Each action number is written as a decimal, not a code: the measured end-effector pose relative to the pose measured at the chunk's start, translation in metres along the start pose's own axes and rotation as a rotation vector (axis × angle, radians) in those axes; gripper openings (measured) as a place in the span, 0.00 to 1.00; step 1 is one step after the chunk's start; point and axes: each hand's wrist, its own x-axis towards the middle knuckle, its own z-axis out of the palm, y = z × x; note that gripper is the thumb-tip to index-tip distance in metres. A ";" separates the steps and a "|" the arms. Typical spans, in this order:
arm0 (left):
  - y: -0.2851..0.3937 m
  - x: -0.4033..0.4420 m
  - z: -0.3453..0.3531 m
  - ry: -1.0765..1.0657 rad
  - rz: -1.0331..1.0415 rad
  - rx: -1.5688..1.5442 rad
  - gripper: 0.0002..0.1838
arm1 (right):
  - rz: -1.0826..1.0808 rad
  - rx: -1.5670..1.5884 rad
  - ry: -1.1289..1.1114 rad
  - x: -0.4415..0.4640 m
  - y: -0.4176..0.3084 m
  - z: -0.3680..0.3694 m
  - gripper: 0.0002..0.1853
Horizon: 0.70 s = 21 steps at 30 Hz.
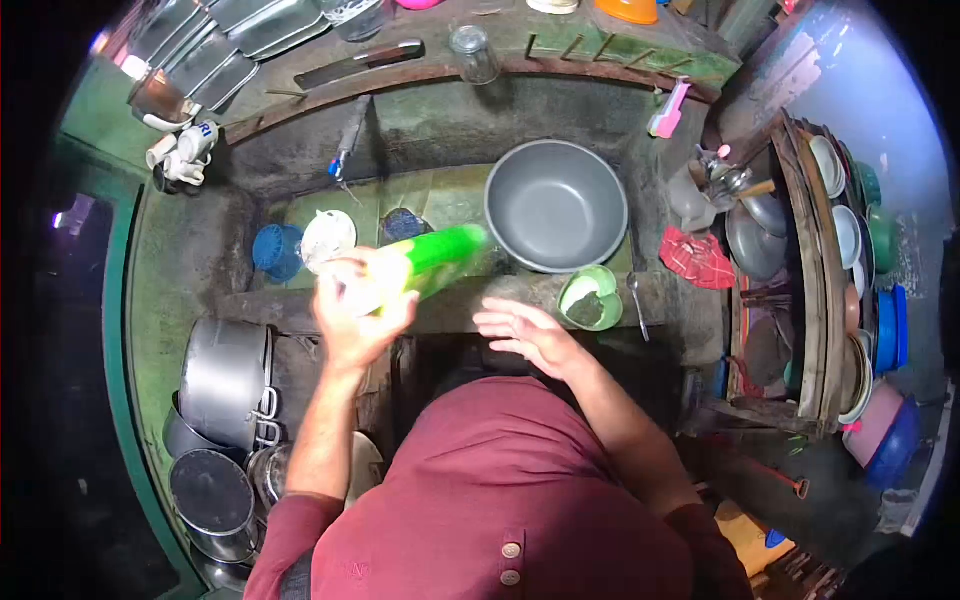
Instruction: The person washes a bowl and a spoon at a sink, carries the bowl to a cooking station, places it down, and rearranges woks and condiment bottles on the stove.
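My left hand (362,315) is wrapped round a bright green and yellow bottle (437,252), which is tilted with its far end pointing right, toward a grey basin (556,206). The bottle is blurred. Fingers apart and empty, my right hand (525,335) is held just left of a small green bowl (590,298) on the sink's front ledge. White and dark stuff lies in that bowl. Beside it rests a spoon (640,308). Behind my left hand are a white item (328,238), a blue basket (275,250) and a dark blue round thing (403,226).
Large metal pots (223,385) stand at the left. A wooden dish rack (800,280) with plates is at the right, near a red cloth (697,257). Along the back shelf are a knife (360,64) and a glass jar (474,55). White mugs (190,150) hang at the left.
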 end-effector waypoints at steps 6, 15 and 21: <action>-0.025 -0.059 0.140 -0.264 -0.647 -0.702 0.36 | -0.759 0.462 0.307 -0.022 -0.066 -0.062 0.27; -0.142 -0.174 0.066 -0.162 -1.145 -0.190 0.22 | -0.801 -0.313 0.679 -0.092 -0.098 -0.079 0.20; -0.165 -0.221 0.034 0.038 -1.220 -0.213 0.18 | -0.849 -0.283 0.681 -0.094 -0.091 -0.089 0.23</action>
